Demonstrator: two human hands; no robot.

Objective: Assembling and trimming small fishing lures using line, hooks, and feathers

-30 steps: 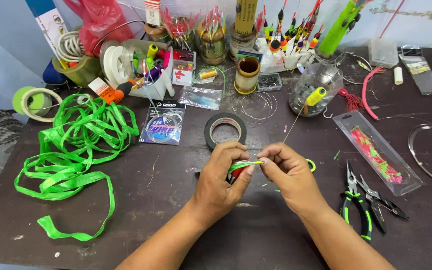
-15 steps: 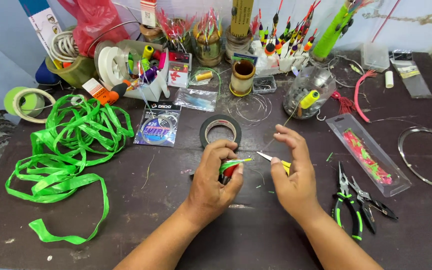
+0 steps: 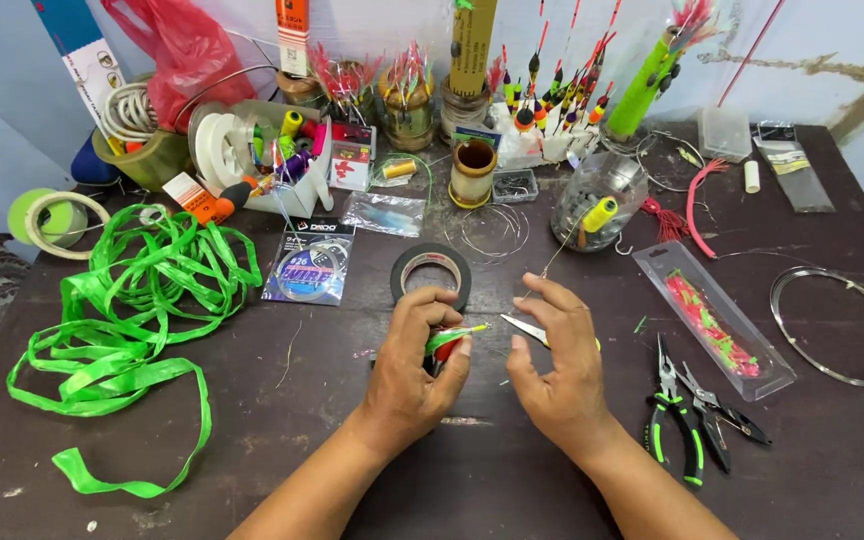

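Gripping a small red-and-green lure (image 3: 449, 340) in my left hand (image 3: 412, 375), scissors (image 3: 524, 328) in my right hand (image 3: 557, 375).

Left fingers are curled shut around the lure, its green tip poking out toward the right hand; right fingers are loosely spread, the small scissors' blades showing between thumb and forefinger, just beside that tip; a black tape roll (image 3: 431, 273) lies near, just beyond my knuckles; green-handled pliers (image 3: 682, 435) rest to the right on the dark table (image 3: 832, 470); loose green ribbon (image 3: 132, 320) sprawls well apart on the left.
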